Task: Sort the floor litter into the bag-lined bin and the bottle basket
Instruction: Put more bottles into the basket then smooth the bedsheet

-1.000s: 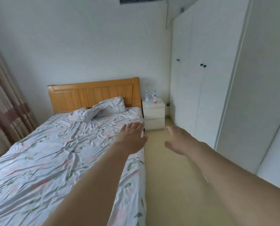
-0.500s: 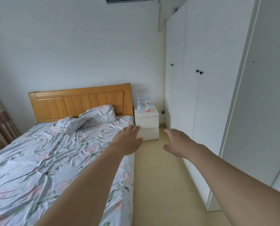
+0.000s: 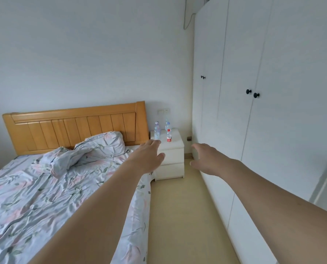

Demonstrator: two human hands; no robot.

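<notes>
Closer now to the nightstand (image 3: 173,149) than half a second ago, with headboard (image 3: 73,126) and bottles larger in the head view and shifted toward 12 o'clock. Both arms stretched forward, nothing held. Left hand (image 3: 146,159) flat, palm down, fingers straight, over the bed (image 3: 44,187) corner, fingertips reaching the nightstand's near edge in the view. Right hand (image 3: 206,161) loosely spread, fingers relaxed, at 3 o'clock of the left, before the white wardrobe (image 3: 273,111). Three bottles upright on the nightstand: two clear (image 3: 157,130) (image 3: 167,125), one red-labelled (image 3: 169,135) at 3 o'clock of the first. Bare beige floor (image 3: 183,216) between bed and wardrobe. No bin or basket in view.
</notes>
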